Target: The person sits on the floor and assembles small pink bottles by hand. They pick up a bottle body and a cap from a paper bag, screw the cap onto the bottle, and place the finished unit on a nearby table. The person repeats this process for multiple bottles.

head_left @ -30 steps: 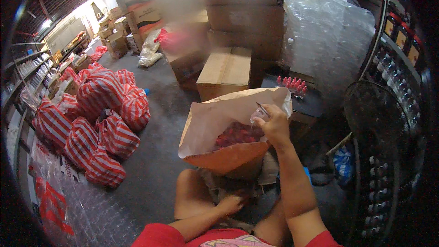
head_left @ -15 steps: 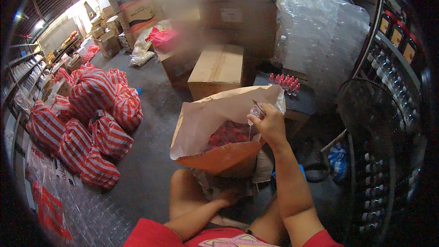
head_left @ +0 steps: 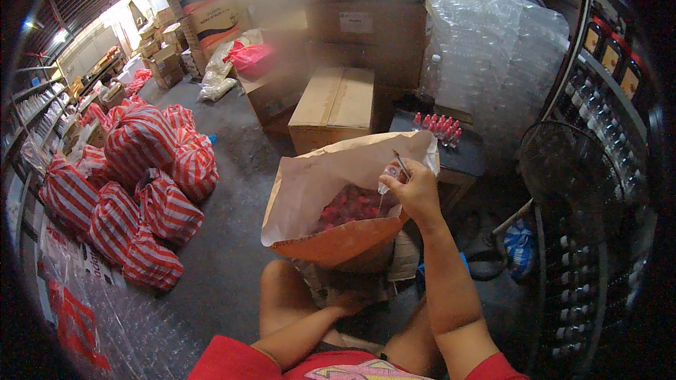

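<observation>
My right hand (head_left: pixel 417 188) is closed over the right side of a large open brown paper bag (head_left: pixel 331 245). Between its fingers are a small clear plastic piece (head_left: pixel 389 177), perhaps a little bottle, and a thin dark stick (head_left: pixel 401 162). A fine pale line hangs below them; I cannot make out what it is. Many small red pieces (head_left: pixel 348 207) lie inside the bag, which has a pale inner lining. My left hand (head_left: pixel 350 302) is low beside the bag's base, between my legs, its fingers lost in shadow.
Red-capped small bottles (head_left: pixel 438 127) stand on a dark stool (head_left: pixel 461 158) behind the bag. A closed carton (head_left: pixel 332 102) is beyond it. Striped red-and-white sacks (head_left: pixel 141 144) are heaped at left. A fan (head_left: pixel 563 179) and shelves of clear bottles (head_left: pixel 598 112) flank the right.
My right hand has tilted slightly, and the clear piece and the dark stick have shifted a little. The left hand and the bag look unmoved.
</observation>
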Demonstrator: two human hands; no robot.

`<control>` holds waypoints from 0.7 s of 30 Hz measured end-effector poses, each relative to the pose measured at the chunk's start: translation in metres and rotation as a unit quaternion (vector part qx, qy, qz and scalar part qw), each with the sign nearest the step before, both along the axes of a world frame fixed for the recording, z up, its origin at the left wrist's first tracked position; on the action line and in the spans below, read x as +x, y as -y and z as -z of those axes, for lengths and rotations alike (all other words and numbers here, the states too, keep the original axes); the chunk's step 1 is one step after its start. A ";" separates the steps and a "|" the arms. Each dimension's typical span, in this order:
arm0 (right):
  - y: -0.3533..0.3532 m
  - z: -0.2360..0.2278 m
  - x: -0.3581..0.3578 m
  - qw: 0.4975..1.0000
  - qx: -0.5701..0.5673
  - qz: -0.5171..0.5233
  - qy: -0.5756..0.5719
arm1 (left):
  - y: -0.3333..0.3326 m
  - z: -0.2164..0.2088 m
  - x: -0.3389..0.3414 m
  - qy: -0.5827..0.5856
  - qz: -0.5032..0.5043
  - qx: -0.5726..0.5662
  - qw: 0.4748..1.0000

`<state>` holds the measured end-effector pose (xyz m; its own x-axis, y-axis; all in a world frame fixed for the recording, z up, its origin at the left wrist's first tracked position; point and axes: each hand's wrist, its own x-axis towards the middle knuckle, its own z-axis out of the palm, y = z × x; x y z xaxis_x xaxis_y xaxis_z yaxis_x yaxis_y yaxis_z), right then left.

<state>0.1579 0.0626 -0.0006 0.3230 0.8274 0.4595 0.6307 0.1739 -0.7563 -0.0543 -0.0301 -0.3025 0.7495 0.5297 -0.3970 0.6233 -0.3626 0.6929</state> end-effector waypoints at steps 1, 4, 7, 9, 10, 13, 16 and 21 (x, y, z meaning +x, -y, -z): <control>0.000 0.000 0.000 1.000 0.005 -0.003 0.001 | 0.000 0.004 0.001 -0.002 -0.003 0.003 1.000; -0.001 0.001 0.001 1.000 0.007 -0.009 -0.010 | 0.001 0.003 0.001 -0.001 0.015 0.126 0.992; 0.003 0.001 0.004 0.999 -0.003 -0.001 -0.039 | 0.000 -0.031 0.004 -0.056 0.043 0.110 0.991; 0.000 0.003 0.002 0.999 0.012 -0.010 -0.044 | 0.006 -0.003 -0.002 -0.032 0.013 0.150 0.988; -0.001 0.002 0.002 0.999 0.008 -0.008 -0.040 | 0.006 0.009 -0.002 -0.015 0.002 0.155 0.988; 0.001 -0.003 0.000 0.999 -0.007 -0.004 -0.042 | 0.001 0.024 -0.004 0.011 -0.005 0.109 0.994; 0.003 -0.005 0.001 0.998 -0.027 -0.003 -0.060 | -0.003 0.023 -0.003 0.026 0.005 0.030 0.999; 0.003 -0.008 -0.001 0.997 -0.033 -0.004 -0.065 | 0.000 0.031 -0.001 0.003 0.004 0.153 0.988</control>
